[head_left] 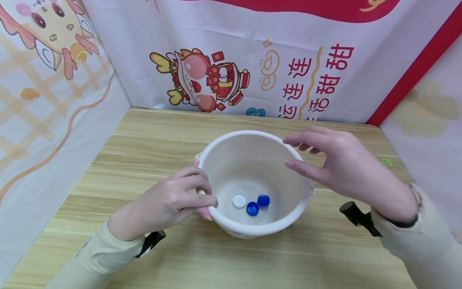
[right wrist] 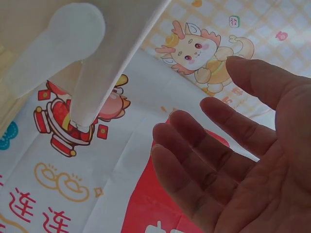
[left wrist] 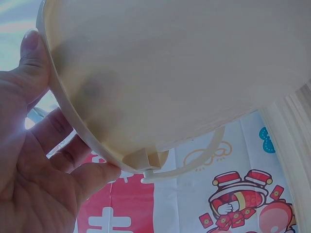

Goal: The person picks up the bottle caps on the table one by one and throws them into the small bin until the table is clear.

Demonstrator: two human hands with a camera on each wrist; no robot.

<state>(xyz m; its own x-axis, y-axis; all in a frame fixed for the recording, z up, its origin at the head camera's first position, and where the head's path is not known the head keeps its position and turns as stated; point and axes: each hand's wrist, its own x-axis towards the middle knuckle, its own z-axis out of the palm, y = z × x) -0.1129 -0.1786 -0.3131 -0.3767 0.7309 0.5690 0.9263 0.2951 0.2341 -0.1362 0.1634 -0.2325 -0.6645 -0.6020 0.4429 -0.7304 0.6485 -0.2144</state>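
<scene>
A white plastic bucket (head_left: pixel 252 229) stands on the wooden table with its mouth facing up. Inside, at the bottom, lie a white bottle cap (head_left: pixel 239 200) and two blue bottle caps (head_left: pixel 252 208). My left hand (head_left: pixel 173 196) grips the bucket's rim on the left side; in the left wrist view its thumb and fingers touch the rim near the handle (left wrist: pixel 194 165). Over by the right rim, my right hand (head_left: pixel 332 160) is held with fingers loosely extended and nothing in them. The right wrist view shows that hand's palm (right wrist: pixel 277 189) apart from the bucket.
A small green cap-like piece (head_left: pixel 386 162) lies on the table (head_left: pixel 144 132) near its right edge. Printed cloth (head_left: pixel 267 80) hangs upright behind the table, and more patterned cloth covers the left (head_left: pixel 47 120) and right sides. Dark straps and mounts sit on both wrists.
</scene>
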